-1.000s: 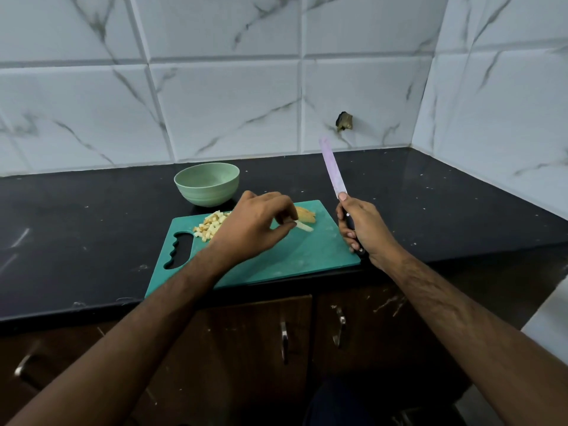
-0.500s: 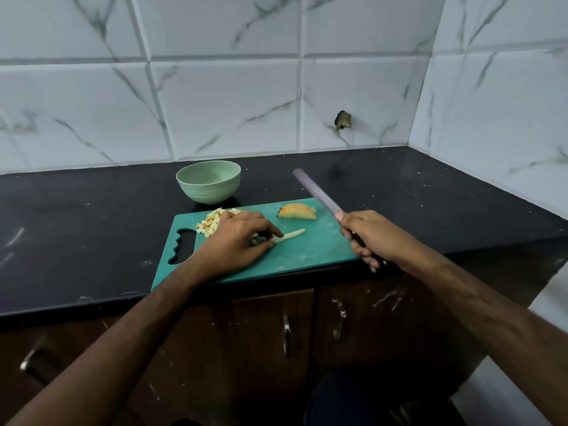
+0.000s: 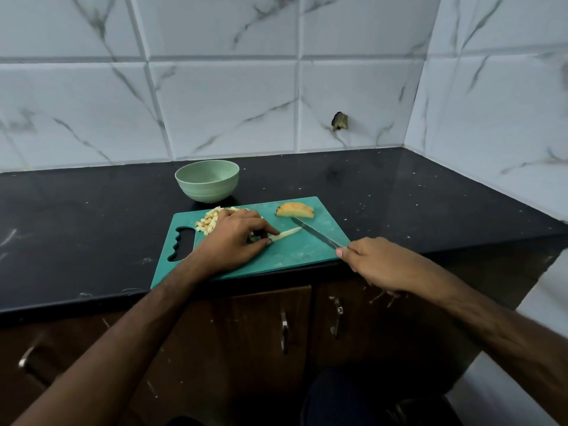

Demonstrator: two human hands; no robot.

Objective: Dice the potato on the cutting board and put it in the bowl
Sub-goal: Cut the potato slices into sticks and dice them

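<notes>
A teal cutting board point(image 3: 295, 256) lies at the front edge of the black counter. My left hand point(image 3: 233, 238) pinches pale potato strips point(image 3: 289, 233) against the board with thumb and forefinger. My right hand point(image 3: 381, 262) grips the knife point(image 3: 316, 233) by its handle; the blade lies low across the board, its tip just right of the strips' free end. A pile of diced potato point(image 3: 210, 222) sits at the board's back left, partly hidden by my left hand. A potato wedge with skin point(image 3: 295, 210) rests at the back right. The pale green bowl point(image 3: 207, 179) stands behind the board.
The black counter point(image 3: 399, 195) runs to a white tiled wall at the back and on the right. Brown cabinet doors with metal handles point(image 3: 284, 332) are below the counter edge.
The knife has swung down from pointing up to lying low over the board by the strips. My left hand has drawn the strips away from the wedge and set them on the board.
</notes>
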